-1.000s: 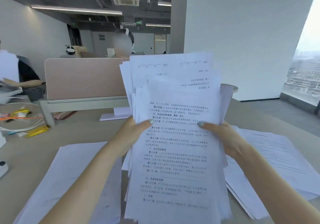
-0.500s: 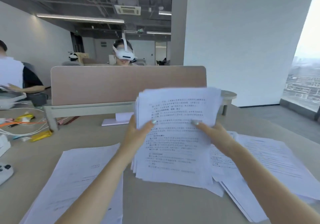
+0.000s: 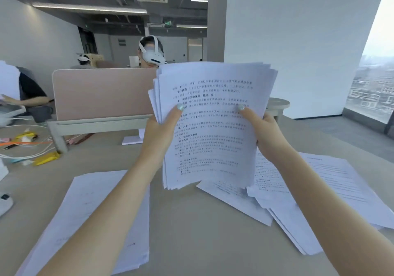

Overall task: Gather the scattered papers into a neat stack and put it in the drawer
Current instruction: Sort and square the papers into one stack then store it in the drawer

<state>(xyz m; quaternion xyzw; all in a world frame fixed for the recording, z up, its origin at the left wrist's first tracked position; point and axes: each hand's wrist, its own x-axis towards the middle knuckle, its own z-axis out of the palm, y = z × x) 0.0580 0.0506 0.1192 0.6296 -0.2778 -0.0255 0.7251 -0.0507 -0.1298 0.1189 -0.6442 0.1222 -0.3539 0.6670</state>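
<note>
A thick stack of printed white papers [image 3: 211,130] stands nearly upright above the desk, its edges roughly aligned and its lower edge just above the tabletop. My left hand [image 3: 158,135] grips its left side and my right hand [image 3: 266,135] grips its right side, thumbs on the front page. More loose sheets [image 3: 332,182] lie fanned on the desk to the right, partly under the stack. Another pile of sheets [image 3: 91,211] lies flat at the lower left. No drawer is visible.
The beige desk [image 3: 202,233] ends at a pink divider panel [image 3: 102,92]. Behind it sits a person wearing a white headset [image 3: 152,52]. Cables and yellow items [image 3: 32,148] clutter the left. A window [image 3: 375,79] is at far right.
The stack dropped onto the desk half a second ago, then rose again. Its edges are more even than one second ago. Both hands kept their grip on the sides.
</note>
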